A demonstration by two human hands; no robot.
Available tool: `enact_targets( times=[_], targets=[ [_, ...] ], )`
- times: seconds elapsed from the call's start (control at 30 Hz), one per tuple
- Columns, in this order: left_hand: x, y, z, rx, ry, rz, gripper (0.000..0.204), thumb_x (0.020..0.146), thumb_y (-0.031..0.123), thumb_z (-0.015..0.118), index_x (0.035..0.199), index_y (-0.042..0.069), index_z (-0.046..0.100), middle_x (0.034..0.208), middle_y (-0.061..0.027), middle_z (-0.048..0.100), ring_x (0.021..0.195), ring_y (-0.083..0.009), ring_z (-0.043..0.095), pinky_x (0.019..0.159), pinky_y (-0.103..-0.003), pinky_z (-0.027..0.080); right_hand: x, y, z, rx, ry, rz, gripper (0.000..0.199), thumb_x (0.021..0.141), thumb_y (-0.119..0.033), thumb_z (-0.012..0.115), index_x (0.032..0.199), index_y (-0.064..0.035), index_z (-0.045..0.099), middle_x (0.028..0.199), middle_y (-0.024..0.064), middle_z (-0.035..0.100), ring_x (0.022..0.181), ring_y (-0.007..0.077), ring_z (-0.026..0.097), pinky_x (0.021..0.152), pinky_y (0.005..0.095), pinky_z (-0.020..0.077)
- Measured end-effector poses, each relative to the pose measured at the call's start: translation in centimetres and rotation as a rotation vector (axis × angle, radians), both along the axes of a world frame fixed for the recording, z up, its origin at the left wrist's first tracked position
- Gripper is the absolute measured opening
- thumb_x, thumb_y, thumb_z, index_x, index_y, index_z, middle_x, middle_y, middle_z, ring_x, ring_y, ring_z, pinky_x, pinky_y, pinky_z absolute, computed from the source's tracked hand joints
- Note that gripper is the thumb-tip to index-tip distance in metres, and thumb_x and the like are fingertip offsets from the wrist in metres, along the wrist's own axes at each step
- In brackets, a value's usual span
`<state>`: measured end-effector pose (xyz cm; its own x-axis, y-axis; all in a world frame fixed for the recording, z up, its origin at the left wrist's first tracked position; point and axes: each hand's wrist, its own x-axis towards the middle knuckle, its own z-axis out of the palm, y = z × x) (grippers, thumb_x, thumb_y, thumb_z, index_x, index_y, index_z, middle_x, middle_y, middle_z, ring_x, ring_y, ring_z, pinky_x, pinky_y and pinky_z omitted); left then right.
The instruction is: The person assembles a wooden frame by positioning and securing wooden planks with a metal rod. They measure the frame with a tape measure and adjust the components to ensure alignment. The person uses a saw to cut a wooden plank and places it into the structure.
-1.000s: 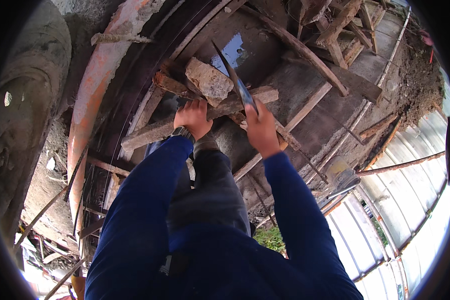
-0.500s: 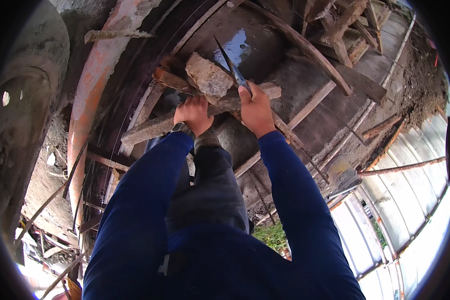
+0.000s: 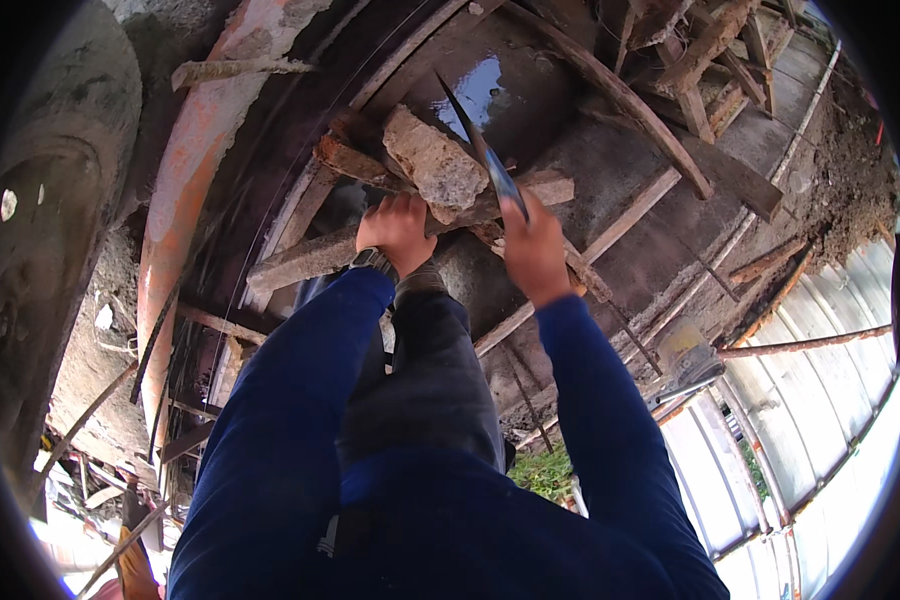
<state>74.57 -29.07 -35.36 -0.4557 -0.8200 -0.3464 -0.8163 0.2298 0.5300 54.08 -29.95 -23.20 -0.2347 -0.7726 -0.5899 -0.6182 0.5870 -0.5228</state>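
A rough wooden beam (image 3: 315,262) lies crosswise in front of me. My left hand (image 3: 398,236) presses on it with its fingers closed over the far side; a watch is on that wrist. My right hand (image 3: 538,252) is wrapped round the handle of a handsaw (image 3: 482,150), the handle itself hidden in the grip. The saw's long tapering blade points away from me, up and to the left, crossing the beam near its right end. A broken chunk of concrete (image 3: 432,160) sits against the beam's far side, between my left hand and the blade.
A shorter wood piece (image 3: 358,165) lies left of the chunk. Farther off is a puddle (image 3: 475,88). Stacked timbers (image 3: 705,75) fill the far right, and a long plank (image 3: 610,80) slants there. A rusty pipe (image 3: 175,230) runs along the left. Corrugated sheets (image 3: 820,350) lie right.
My right hand has drawn the handsaw back toward me and slightly right. My left hand stays on the beam; the whole view has shifted a little.
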Motion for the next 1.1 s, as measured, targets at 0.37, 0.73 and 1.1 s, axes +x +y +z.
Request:
enact_targets(
  times=[0.37, 0.73, 1.1],
  targets=[
    [0.8, 0.3, -0.1, 0.025, -0.038, 0.016, 0.043, 0.072, 0.033, 0.083, 0.106, 0.011, 0.066, 0.107, -0.0091, 0.067, 0.107, -0.0289, 0.067, 0.087, -0.044, 0.057, 0.6, 12.5, 22.6, 0.286, -0.046, -0.193, 0.05, 0.103, -0.025, 0.054, 0.142, 0.0052, 0.057, 0.104, 0.024, 0.073, 0.094, 0.0262, 0.072, 0.088, 0.0364, 0.0543],
    [0.8, 0.1, 0.0, 0.138, -0.112, 0.002, 0.044, 0.075, 0.035, 0.082, 0.106, 0.009, 0.066, 0.111, -0.0087, 0.067, 0.109, -0.0287, 0.066, 0.088, -0.047, 0.057, 1.1, 3.9, 5.6, 0.073, -0.069, -0.11, 0.036, 0.105, -0.022, 0.057, 0.133, 0.0011, 0.06, 0.086, 0.0269, 0.066, 0.078, 0.0439, 0.068, 0.072, 0.0456, 0.0509],
    [-0.1, -0.5, -0.4, 0.077, -0.023, 0.0, 0.045, 0.073, 0.034, 0.084, 0.105, 0.009, 0.065, 0.11, -0.0092, 0.067, 0.107, -0.0303, 0.067, 0.087, -0.046, 0.058, 0.3, 0.4, 1.5, 0.118, -0.049, -0.063, 0.033, 0.106, -0.021, 0.057, 0.128, 0.0024, 0.062, 0.097, 0.0303, 0.069, 0.098, 0.0513, 0.065, 0.079, 0.0442, 0.0539]
  ],
)
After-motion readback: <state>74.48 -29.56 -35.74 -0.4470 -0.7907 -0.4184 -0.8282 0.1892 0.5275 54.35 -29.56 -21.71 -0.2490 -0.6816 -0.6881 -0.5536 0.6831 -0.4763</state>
